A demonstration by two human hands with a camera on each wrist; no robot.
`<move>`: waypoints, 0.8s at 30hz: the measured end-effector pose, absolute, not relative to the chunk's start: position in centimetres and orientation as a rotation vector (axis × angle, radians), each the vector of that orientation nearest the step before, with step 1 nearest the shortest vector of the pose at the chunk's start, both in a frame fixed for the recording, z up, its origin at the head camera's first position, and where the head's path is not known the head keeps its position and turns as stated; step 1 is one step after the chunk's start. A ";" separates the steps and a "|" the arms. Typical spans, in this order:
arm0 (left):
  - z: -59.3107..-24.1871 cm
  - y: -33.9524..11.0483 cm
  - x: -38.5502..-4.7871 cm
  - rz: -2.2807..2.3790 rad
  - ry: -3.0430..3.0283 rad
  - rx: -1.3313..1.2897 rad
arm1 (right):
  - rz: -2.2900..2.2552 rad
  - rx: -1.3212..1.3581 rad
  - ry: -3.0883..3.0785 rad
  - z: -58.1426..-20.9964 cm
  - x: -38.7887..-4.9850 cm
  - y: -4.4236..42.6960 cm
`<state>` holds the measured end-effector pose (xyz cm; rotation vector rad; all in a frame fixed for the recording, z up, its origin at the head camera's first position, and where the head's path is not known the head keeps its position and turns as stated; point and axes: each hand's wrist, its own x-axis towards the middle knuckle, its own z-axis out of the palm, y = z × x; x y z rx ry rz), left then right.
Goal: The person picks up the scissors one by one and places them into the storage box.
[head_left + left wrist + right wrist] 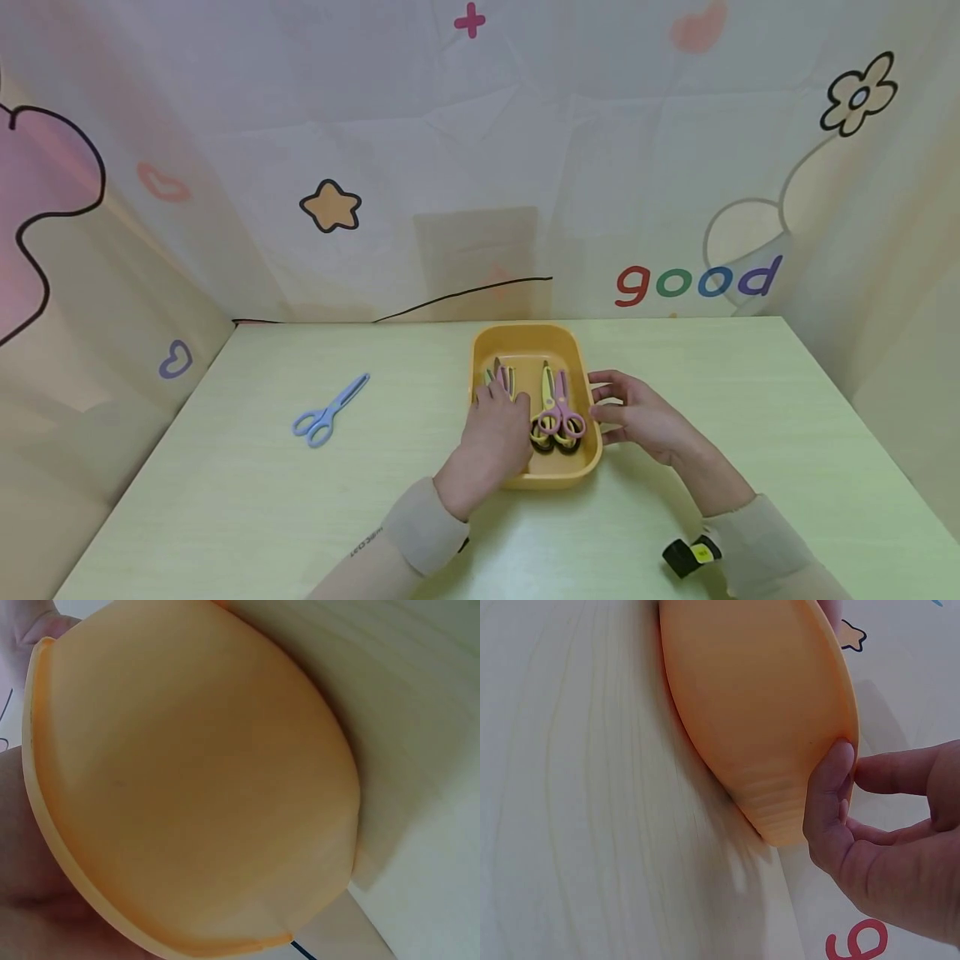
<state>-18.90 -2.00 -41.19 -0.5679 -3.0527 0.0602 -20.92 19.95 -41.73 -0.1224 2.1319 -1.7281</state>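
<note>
A yellow plastic tray (pixel 551 481) stands on the table with several scissors in it. My left hand (pixel 495 429) reaches over its left side, fingers down on scissors (pixel 512 379) whose blades show beyond the fingertips. Their handles are hidden under the hand, so its hold cannot be made out. Beside it lie more scissors, a pink pair (pixel 561 408) on top of yellow and black-handled ones. At the tray's right wall my right hand (pixel 637 417) pinches the rim; the right wrist view shows a finger against the outer wall (pixel 750 697). The left wrist view shows mostly the tray's outer side (pixel 195 772).
A pair of light blue scissors (pixel 330 412) lies on the table to the left of the tray. Behind the pale green table (pixel 405 358) hangs a printed curtain (pixel 360 275). A small black device (pixel 690 556) is at the right sleeve.
</note>
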 end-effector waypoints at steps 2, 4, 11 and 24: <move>-41.2 -2.1 -18.9 0.049 -3.041 -0.573 | -1.728 -0.125 2.132 -41.7 -20.9 20.0; -41.3 -2.2 -18.9 0.045 -3.033 -0.585 | -1.728 -0.128 2.131 -41.7 -20.9 20.0; -41.4 -2.6 -18.9 0.000 -3.027 -0.623 | -1.732 -0.131 2.131 -41.7 -20.8 20.0; -42.1 -4.2 -18.7 -0.263 -2.834 -0.755 | -1.745 -0.143 2.120 -41.8 -20.8 20.0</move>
